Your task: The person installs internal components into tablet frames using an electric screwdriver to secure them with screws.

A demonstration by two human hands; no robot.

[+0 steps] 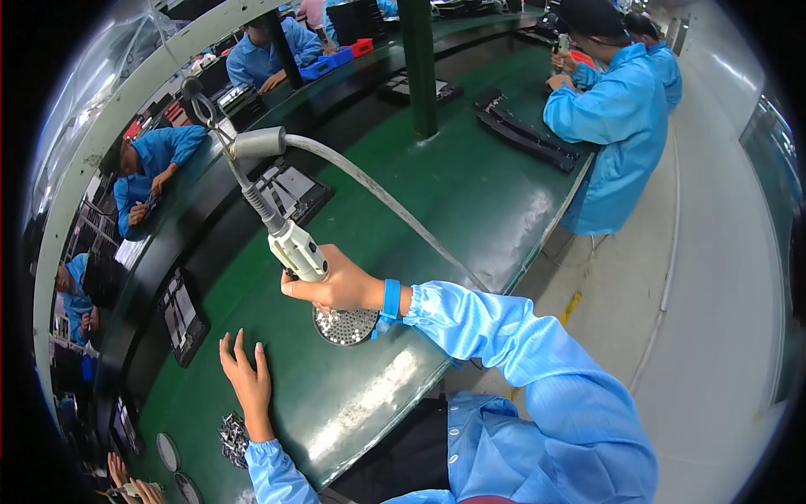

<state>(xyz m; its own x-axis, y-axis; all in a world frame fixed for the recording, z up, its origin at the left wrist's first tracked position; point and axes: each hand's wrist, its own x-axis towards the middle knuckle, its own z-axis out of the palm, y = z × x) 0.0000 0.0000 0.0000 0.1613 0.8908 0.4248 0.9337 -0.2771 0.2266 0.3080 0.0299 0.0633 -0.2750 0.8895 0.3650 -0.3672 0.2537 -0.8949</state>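
My right hand [340, 284] is wrapped round a white electric screwdriver [295, 252], which hangs upright from a coiled cord; its tip is hidden. Below that hand, a round dish [347, 330] with many small holes and shiny screws sits on the green workbench [369, 227]. A blue wristband [391, 299] circles my right wrist. My left hand [249, 382] holds nothing; its fingers are spread on or just above the bench top. Close to my left wrist lies a heap of small dark and silvery parts [233, 438], too small to name.
Flat dark panels, one upper [290, 195] and one left [182, 315], lie along a black conveyor [214, 220]. A grey cable [378, 197] arches over the bench. A green post [417, 67] stands at the back. Co-workers in blue, one nearby [617, 126], line the bench. Another person's hands [134, 485] show bottom left.
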